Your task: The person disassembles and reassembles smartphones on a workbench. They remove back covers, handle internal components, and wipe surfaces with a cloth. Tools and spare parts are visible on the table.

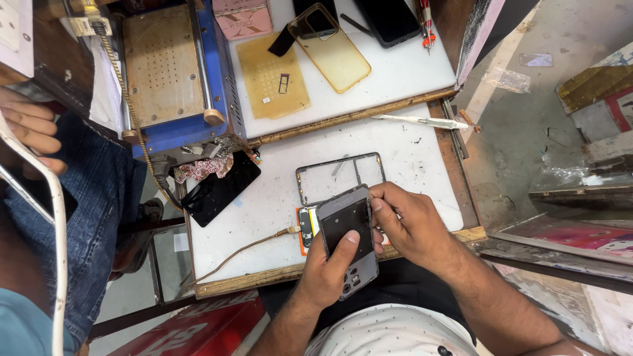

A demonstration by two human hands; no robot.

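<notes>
My left hand (326, 270) holds a grey phone (348, 247) from below, back side up, with its camera lenses near my wrist. My left thumb presses on a black panel (344, 227) lying on the phone's back. My right hand (409, 224) pinches the phone's upper right edge with its fingertips. Under the phone, on the white worktable (277, 204), lies an orange-edged part (304, 227) with a brown cable (244, 250) plugged in. An empty phone frame (339, 175) lies just beyond the phone.
A black screen panel (221, 188) lies left of the frame. A blue heating machine (175, 72), a yellow mat (271, 82), a clear phone case (330, 46), a black phone (389, 20) and a white tool (422, 121) sit farther back. Another person's hand (26, 128) is at the left.
</notes>
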